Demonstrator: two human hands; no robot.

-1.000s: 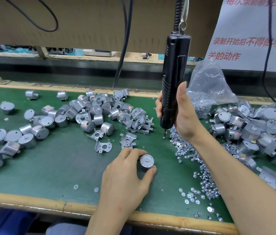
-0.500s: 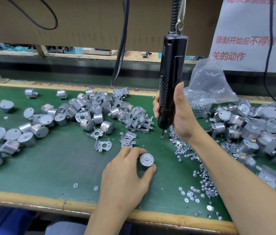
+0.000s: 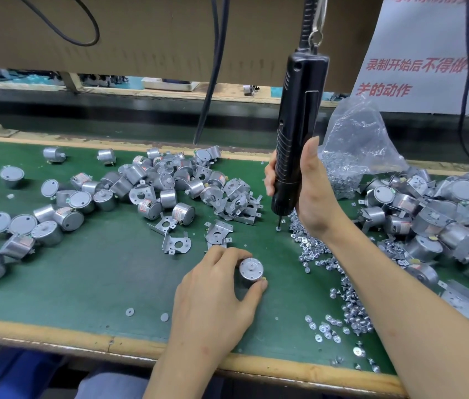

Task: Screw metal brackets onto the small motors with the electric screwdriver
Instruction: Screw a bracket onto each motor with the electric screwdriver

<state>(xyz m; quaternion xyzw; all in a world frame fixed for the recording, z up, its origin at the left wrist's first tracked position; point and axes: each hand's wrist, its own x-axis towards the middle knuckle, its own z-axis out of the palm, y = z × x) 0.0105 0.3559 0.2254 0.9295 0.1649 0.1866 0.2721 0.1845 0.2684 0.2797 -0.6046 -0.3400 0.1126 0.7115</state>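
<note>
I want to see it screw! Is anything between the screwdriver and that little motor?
Nothing visible: only bare green mat lies between the screwdriver and the motor the left hand holds.

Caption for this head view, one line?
Left hand holds a small motor on the green bench; right hand grips the electric screwdriver, bit down by the loose screws.

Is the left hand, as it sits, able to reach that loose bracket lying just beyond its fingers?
Probably yes: the bracket lies on the mat just past the left hand, nothing between, though that hand grips a motor now.
</note>
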